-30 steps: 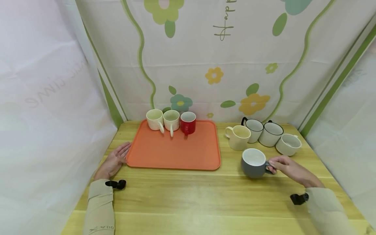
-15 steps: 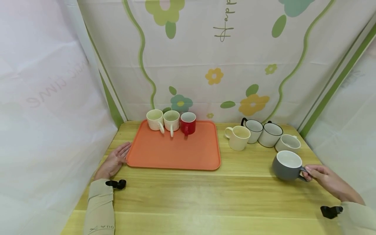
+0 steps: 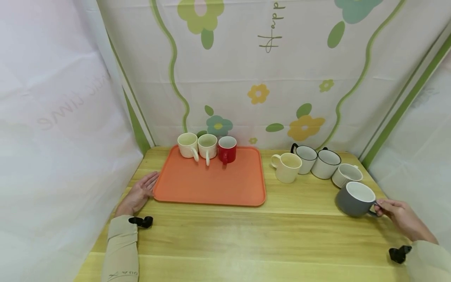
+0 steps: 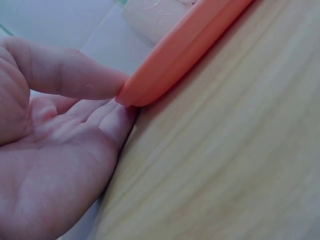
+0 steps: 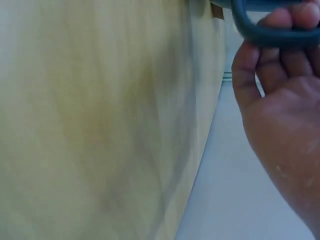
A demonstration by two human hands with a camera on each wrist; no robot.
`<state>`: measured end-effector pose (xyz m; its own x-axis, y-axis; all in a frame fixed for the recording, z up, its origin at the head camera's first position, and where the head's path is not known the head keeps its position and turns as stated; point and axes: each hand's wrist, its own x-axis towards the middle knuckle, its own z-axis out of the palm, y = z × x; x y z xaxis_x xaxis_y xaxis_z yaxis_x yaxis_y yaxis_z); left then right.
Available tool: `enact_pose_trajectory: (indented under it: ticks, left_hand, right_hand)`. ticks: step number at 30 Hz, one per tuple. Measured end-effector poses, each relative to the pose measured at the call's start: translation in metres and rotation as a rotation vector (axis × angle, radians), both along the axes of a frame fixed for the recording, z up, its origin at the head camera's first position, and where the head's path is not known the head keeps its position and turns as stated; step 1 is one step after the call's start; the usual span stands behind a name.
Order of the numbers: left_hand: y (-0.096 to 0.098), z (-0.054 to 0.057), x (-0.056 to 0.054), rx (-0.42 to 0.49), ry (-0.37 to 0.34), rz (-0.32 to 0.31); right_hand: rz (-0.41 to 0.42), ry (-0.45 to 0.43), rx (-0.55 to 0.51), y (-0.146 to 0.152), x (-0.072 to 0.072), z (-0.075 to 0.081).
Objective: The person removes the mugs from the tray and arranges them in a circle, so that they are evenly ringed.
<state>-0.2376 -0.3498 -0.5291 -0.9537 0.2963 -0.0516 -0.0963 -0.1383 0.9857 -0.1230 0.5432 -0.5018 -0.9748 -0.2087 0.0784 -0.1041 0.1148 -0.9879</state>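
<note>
In the head view my right hand [image 3: 403, 217] grips the handle of a grey mug [image 3: 354, 203] with a white inside. That mug is at the right, just in front of a low white cup [image 3: 347, 175], and overlaps it in this view. The right wrist view shows fingers curled through the dark handle [image 5: 270, 37]. At the table's left, my left hand [image 3: 137, 194] lies with straight fingers along the edge of an orange tray [image 3: 211, 186]. Its thumb [image 4: 75, 75] touches the tray's corner in the left wrist view.
On the tray's back edge stand two cream mugs [image 3: 188, 145] and a red mug [image 3: 227, 150]. A pale yellow mug [image 3: 287, 169] and two white mugs with black rims [image 3: 325, 164] stand at the back right. Printed cloth [image 3: 225, 78] encloses the wooden table [image 3: 229, 243].
My right hand has carried the grey mug to the right, from in front of the yellow mug to in front of the low white cup. My left hand and the tray have stayed put.
</note>
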Motion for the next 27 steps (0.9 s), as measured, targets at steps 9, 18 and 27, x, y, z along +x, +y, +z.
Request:
enact_pose_trajectory:
  ticks: [9,18,27]
  left_hand:
    - [0.003,0.001,0.0,-0.01,0.012,0.008]
    - [0.002,0.001,-0.002,-0.001,0.006,-0.002]
    - [0.001,0.005,0.0,0.024,-0.029,-0.002]
  right_hand:
    - [-0.294,-0.082,0.474,0.001,-0.01,0.006]
    - [-0.442,-0.1,0.631,0.002,-0.01,0.013]
    - [-0.406,0.04,0.792,-0.042,-0.03,0.066]
